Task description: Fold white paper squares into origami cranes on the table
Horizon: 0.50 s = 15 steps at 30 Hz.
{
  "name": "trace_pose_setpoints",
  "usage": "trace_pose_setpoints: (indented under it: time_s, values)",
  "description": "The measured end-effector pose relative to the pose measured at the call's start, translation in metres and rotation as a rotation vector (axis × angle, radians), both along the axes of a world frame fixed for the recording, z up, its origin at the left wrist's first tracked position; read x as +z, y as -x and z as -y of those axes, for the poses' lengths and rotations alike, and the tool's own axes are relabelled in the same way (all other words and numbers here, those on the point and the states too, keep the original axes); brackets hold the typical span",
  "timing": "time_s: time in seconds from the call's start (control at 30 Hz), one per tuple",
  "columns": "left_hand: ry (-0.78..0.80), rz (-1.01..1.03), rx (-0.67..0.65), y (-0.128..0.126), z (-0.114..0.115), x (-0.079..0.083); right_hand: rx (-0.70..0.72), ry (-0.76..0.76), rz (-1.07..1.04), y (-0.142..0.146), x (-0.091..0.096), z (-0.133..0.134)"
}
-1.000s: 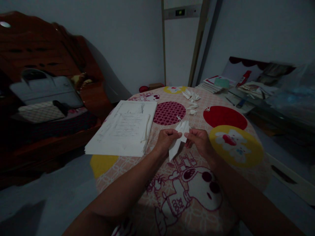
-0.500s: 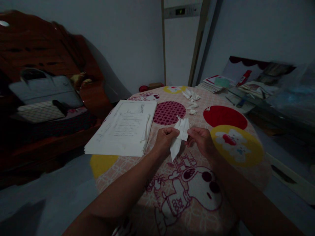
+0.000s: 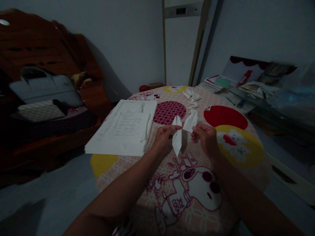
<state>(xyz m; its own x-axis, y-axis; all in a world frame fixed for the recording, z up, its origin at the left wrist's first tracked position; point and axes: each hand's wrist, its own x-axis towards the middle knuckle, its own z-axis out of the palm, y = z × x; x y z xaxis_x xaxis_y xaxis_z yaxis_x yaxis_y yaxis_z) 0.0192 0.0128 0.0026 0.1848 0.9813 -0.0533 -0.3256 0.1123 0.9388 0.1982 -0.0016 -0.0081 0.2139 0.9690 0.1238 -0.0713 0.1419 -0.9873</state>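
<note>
Above the middle of the patterned tablecloth (image 3: 169, 186), my left hand (image 3: 163, 137) pinches a folded white paper piece (image 3: 177, 142) with pointed ends, between thumb and forefinger. A second folded white paper piece (image 3: 190, 121) is in the fingertips of my right hand (image 3: 206, 137), tilted up and away. The two pieces are close together, with a narrow gap visible between them. Just beyond my hands lie more crumpled or folded white papers (image 3: 192, 95) on the cloth. A stack of printed sheets (image 3: 125, 127) rests left of my left hand.
On the left stands a wooden seat (image 3: 92, 95) with a light handbag (image 3: 46, 87) and a quilted purse (image 3: 40, 110). To the right, a glass-topped side table (image 3: 261, 101) carries papers and a plastic bag (image 3: 292, 95). A tall white cabinet-like unit (image 3: 180, 49) stands at the back.
The white paper pieces, overlapping between my hands before, are now separated. My right hand has moved slightly right with its piece; the left keeps the long pointed one, now more upright.
</note>
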Motion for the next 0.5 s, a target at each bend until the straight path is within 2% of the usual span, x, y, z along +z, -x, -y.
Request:
trace_pose_setpoints:
  time_s: [0.13, 0.33, 0.4, 0.5]
  values:
    - [-0.02, 0.003, -0.027, 0.006, -0.006, -0.003, -0.17, 0.041, 0.255, -0.013, -0.011, -0.01]
    - [-0.085, -0.045, -0.03, 0.009, -0.008, -0.01, -0.259, 0.076, 0.924, -0.02, -0.02, -0.022]
    - [-0.121, -0.056, -0.032, 0.009, -0.008, -0.01, -0.254, 0.106, 1.042, -0.019, -0.018, -0.023]
    - [-0.162, -0.074, -0.026, 0.01, -0.006, -0.009, -0.237, 0.147, 1.075, -0.017, -0.015, -0.022]
